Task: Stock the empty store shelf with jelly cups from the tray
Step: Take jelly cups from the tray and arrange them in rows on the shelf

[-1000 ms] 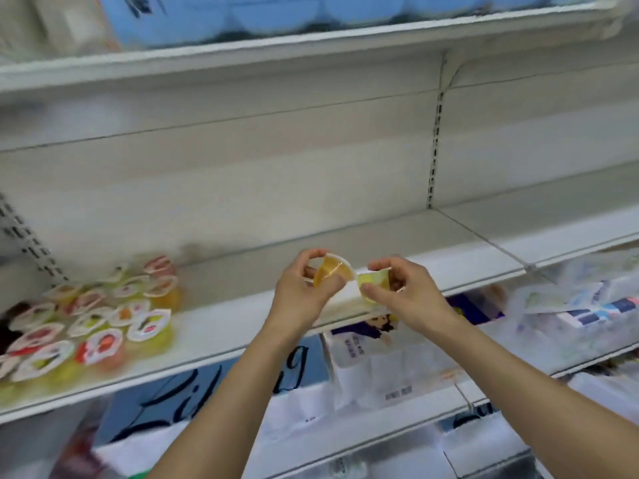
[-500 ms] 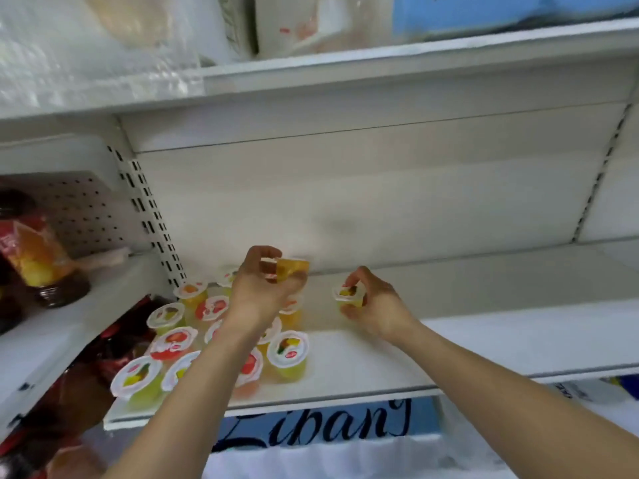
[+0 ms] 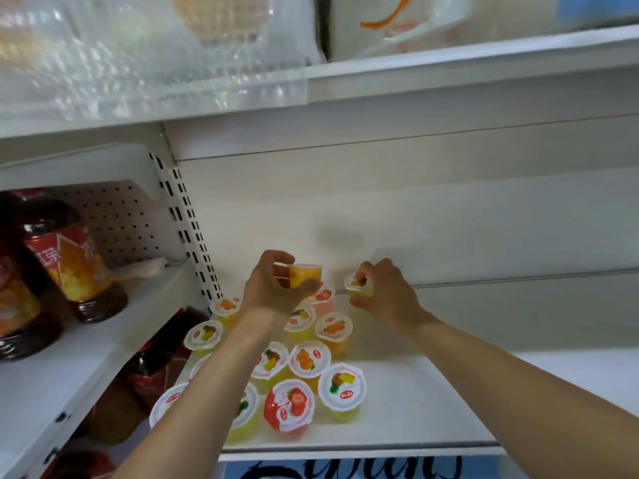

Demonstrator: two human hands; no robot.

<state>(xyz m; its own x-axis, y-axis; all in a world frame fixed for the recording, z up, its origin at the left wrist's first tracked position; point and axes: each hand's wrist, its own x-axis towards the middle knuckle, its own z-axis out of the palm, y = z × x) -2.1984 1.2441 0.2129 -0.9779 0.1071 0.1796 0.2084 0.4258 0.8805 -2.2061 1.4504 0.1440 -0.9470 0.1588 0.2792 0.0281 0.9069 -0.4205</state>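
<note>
White store shelf [image 3: 432, 402] carries a cluster of jelly cups [image 3: 304, 361] at 7 o'clock | left hand [image 3: 276, 288] pinches an orange jelly cup [image 3: 304, 274] above the cluster | right hand [image 3: 387, 292] pinches a yellow jelly cup [image 3: 359, 288] near the shelf's back, at 3 o'clock of the left | dark bottles [image 3: 69, 257] at 9 o'clock
</note>
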